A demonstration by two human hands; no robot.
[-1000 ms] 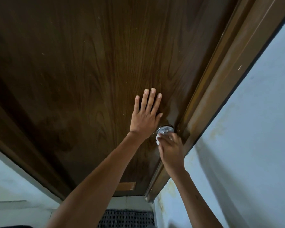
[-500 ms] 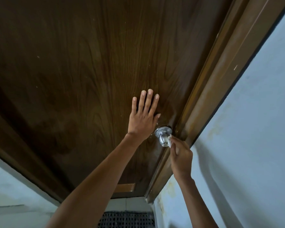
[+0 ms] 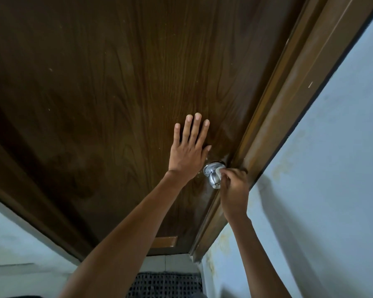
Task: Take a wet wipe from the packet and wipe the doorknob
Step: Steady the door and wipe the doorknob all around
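the left hand (image 3: 188,151) lies flat and open against the dark wooden door (image 3: 116,93), fingers together and stretched toward twelve o'clock, thumb tucked out toward the knob. its bare forearm runs down to about seven o'clock and out of the bottom edge.

the doorknob (image 3: 213,176) is a shiny silver ball on a round plate, just beside the heel of the left hand at its four o'clock, and close to the door's edge where it meets the lighter brown door frame (image 3: 289,104). a small keyhole shows on the knob's front face.

the right hand (image 3: 234,190) comes up from five o'clock and is curled closed around a small white wet wipe (image 3: 219,171), pinched in the fingertips. the wipe is pressed against the upper right side of the knob, where the ball meets the plate; only a little pale fold of it shows past the fingers. the rest of the knob, toward eight o'clock, is uncovered.

a pale blue wall (image 3: 332,168) with yellowish stains fills the right side. at six o'clock, low in view, lies a dark woven mat (image 3: 164,284) on the floor. the packet is not in view.
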